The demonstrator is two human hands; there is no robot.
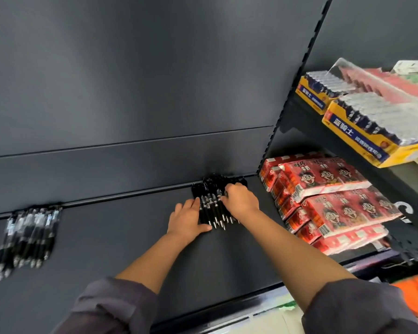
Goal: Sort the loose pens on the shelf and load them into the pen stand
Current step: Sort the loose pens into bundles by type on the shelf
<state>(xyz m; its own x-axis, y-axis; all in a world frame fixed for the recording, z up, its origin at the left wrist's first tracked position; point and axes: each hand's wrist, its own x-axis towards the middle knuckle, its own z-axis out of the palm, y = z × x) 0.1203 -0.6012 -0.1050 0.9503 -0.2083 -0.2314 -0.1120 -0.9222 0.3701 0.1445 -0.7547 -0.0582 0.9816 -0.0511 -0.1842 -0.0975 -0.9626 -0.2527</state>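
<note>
Head camera, looking down on a dark grey shelf (111, 239) with a dark back panel (130, 92) rising behind it; a pile of black pens (212, 206) lies at the back of the shelf, right of the middle, right up against the panel; the pens lie side by side, their silver tips towards the person and their clips towards the panel.

The left hand (187, 219) lies flat on the shelf, touching the pile's left side; its fingers are straight and together, pressed along the outermost pen, and its thumb reaches across under the tips; it grips nothing.

The right hand (241, 201) rests on the right part of the pile, palm down, its fingers bent over the pens; the fingertips are buried among the pens, so I cannot tell whether they pinch any or only press on them.

Both forearms are bare; grey sleeves (116, 307) are pushed up near the elbows.

A second bunch of pens (27, 235) lies well apart at the left end of the same shelf, fanned slightly and blurred; no hand touches it.

In the bay to the right, red packs (331, 189) with a cartoon face are stacked in wrapped blocks, level with the pens; on the shelf above them stand yellow boxes (362, 133) with blue labels, wrapped in clear film.
</note>
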